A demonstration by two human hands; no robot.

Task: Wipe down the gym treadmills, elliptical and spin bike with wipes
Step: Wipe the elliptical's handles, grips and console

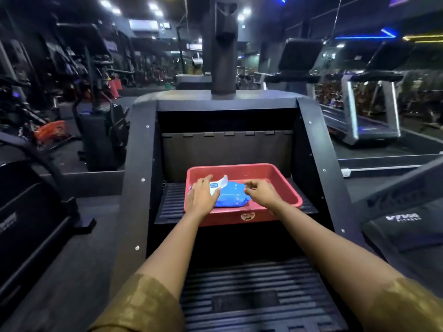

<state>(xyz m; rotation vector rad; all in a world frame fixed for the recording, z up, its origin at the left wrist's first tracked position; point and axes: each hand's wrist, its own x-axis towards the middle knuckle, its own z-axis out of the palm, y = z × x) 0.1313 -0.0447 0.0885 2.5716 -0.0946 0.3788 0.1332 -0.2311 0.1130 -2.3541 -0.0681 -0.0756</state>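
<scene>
Head view: blue soft plastic wipes pack (233,197) w/ white flap (224,182) lifted lies in red rectangular plastic tray (271,174) on black ribbed step (172,202). Left hand (203,195) rests flat on pack, fingers straight. Right hand (262,191) at pack's right end, fingers curled; can't tell if pinching anything.

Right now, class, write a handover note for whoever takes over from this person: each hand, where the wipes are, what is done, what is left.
Left hand: flat on the blue wipes pack, steadying it.
Right hand: fingers curled over the pack; whether they pinch a wipe is unclear.
The pack lies in the red tray on a machine step, its flap lifted.
Done: pack opened.
Left: pull a wipe, then wipe the machines.
</scene>
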